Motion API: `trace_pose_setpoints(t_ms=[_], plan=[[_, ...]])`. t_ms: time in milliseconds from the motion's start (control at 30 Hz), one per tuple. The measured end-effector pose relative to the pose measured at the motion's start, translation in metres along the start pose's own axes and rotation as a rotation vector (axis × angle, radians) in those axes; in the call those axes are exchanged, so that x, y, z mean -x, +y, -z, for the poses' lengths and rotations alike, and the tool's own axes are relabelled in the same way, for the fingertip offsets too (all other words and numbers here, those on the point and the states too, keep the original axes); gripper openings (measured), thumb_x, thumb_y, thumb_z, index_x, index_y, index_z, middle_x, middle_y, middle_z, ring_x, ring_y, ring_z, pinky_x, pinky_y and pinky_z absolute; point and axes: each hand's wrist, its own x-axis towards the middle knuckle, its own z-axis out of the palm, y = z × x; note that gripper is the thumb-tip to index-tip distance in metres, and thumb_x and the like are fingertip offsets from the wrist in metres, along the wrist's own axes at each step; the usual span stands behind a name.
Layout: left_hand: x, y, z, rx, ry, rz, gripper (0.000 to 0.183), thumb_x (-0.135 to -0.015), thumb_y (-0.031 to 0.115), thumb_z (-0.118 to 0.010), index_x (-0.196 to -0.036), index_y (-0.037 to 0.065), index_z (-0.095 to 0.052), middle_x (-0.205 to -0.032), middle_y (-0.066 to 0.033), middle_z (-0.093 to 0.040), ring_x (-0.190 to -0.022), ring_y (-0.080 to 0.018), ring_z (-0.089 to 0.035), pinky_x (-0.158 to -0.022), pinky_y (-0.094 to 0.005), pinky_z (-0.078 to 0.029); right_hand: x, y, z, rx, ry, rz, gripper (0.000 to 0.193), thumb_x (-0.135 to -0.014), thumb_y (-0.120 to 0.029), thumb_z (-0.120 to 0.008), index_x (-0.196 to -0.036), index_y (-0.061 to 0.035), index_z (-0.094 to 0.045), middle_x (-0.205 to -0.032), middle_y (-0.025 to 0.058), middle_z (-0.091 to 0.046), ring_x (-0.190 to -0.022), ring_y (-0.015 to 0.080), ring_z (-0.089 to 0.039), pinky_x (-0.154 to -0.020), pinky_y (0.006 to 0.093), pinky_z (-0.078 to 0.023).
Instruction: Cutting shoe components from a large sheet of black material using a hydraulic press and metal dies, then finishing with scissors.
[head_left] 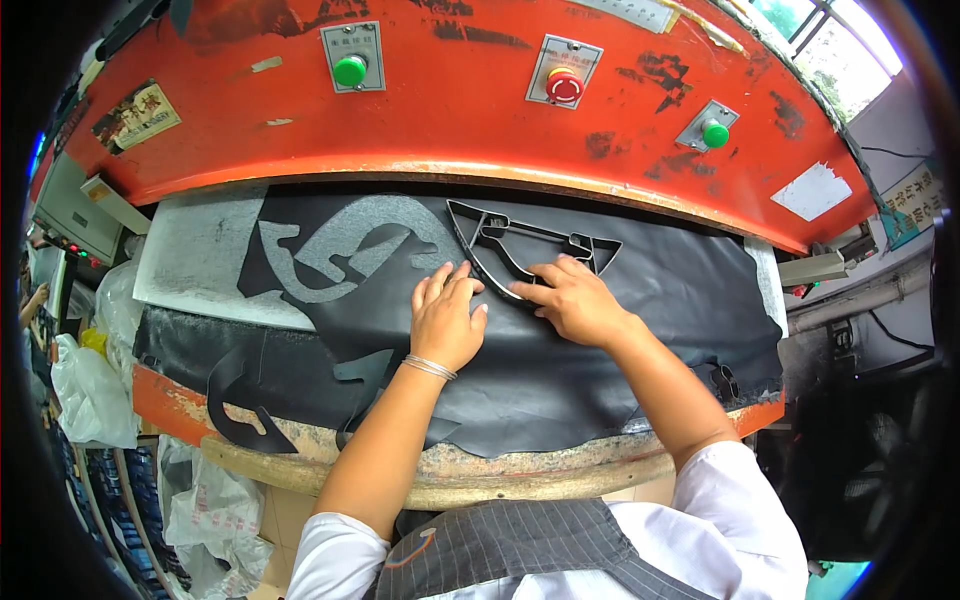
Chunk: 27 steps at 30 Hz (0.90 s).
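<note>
A black sheet of leather or similar material [660, 290] lies across the press bed, with curved pieces cut out of its left part. On it stands a cutting die [540, 232], a curved metal strip frame with an open middle. My right hand [580, 305] grips the die's near edge, some fingers over the rim and inside the frame. Just left of the die, my left hand [447, 318] lies open, palm down on the sheet, fingers stretched forward. Its fingertips are close to the die's left edge; whether they touch it I cannot tell.
Overhead at the back is the press's orange beam [450, 120], with green buttons [350, 71] and a red stop button [565, 87]. A curved black offcut [245, 405] hangs over the front left edge. Plastic bags [92, 390] are at the left.
</note>
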Motion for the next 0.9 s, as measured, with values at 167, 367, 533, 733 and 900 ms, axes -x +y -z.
trace_pose_setpoints(t_ms=[167,367,533,733,900], plan=[[0.002,-0.006,-0.001,-0.089,0.040,-0.031,0.027,-0.080,0.018,-0.067,-0.104,0.010,-0.059,-0.136,-0.0137,-0.054,-0.131,-0.0324,-0.042,-0.110,-0.0490,-0.027,0.027,-0.014,-0.035,-0.164,0.543,-0.554,0.075,-0.066,-0.029,-0.086,-0.132,-0.0155,-0.052,-0.146,0.0319,-0.030,-0.135,0.0452,-0.031,-0.111,0.0534,-0.027],[-0.006,-0.001,-0.005,-0.035,0.031,0.015,0.025,-0.079,0.018,-0.066,-0.102,0.010,-0.058,-0.138,-0.0135,-0.053,-0.132,-0.0329,-0.041,-0.110,-0.0481,-0.025,0.026,0.000,-0.055,-0.271,0.563,-0.697,0.053,-0.063,-0.036,-0.087,-0.101,-0.0098,-0.060,-0.144,0.0375,-0.031,-0.136,0.0475,-0.031,-0.110,0.0518,-0.028],[-0.012,-0.001,-0.002,-0.072,0.020,0.027,0.026,-0.079,0.018,-0.066,-0.102,0.009,-0.058,-0.140,-0.0128,-0.052,-0.133,-0.0317,-0.041,-0.110,-0.0477,-0.025,0.018,0.003,-0.057,-0.251,0.643,-0.655,0.051,-0.063,-0.040,-0.085,-0.093,-0.0080,-0.061,-0.134,0.0389,-0.042,-0.137,0.0487,-0.030,-0.110,0.0550,-0.027],[-0.011,0.008,-0.001,-0.109,-0.006,0.024,0.026,-0.079,0.018,-0.067,-0.100,0.009,-0.055,-0.139,-0.0152,-0.051,-0.133,-0.0309,-0.041,-0.111,-0.0473,-0.025,0.027,0.009,-0.058,-0.157,0.633,-0.593,0.053,-0.065,-0.045,-0.083,-0.096,-0.0079,-0.062,-0.135,0.0403,-0.040,-0.134,0.0498,-0.033,-0.107,0.0559,-0.030],[-0.013,0.016,0.004,-0.098,-0.016,0.000,0.035,-0.078,0.018,-0.070,-0.108,0.006,-0.058,-0.139,-0.0162,-0.051,-0.136,-0.0332,-0.038,-0.112,-0.0475,-0.026,0.040,0.006,-0.045,-0.123,0.598,-0.598,0.061,-0.068,-0.049,-0.080,-0.111,-0.0088,-0.062,-0.136,0.0403,-0.038,-0.131,0.0501,-0.036,-0.106,0.0547,-0.032]])
